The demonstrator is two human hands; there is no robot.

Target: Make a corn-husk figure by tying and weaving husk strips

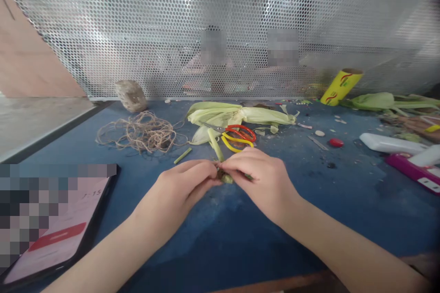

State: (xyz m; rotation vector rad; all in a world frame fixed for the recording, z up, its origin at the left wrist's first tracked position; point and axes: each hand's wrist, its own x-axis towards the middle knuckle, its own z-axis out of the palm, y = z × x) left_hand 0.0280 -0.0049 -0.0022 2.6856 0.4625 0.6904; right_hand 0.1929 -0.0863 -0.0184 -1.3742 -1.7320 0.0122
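Note:
My left hand (190, 183) and my right hand (263, 180) meet over the middle of the table, fingertips pinched together on a small piece of corn husk (227, 177). The fingers cover most of this piece. A pale green husk strip (215, 144) sticks out just beyond the fingertips; whether it joins the held piece I cannot tell. Right behind my hands lie scissors (239, 139) with one red and one yellow handle, their blades over a heap of corn husks (220, 114). A short green stalk (182, 156) rests near my left hand.
Tangled twine (146, 132) lies left, before a stone-like lump (130, 95). A phone (58, 229) stands at the near left. To the right are a yellow tube (342, 86), a red object (336, 142) and a purple-and-white power strip (414, 171). A perforated metal screen (154, 22) closes the back.

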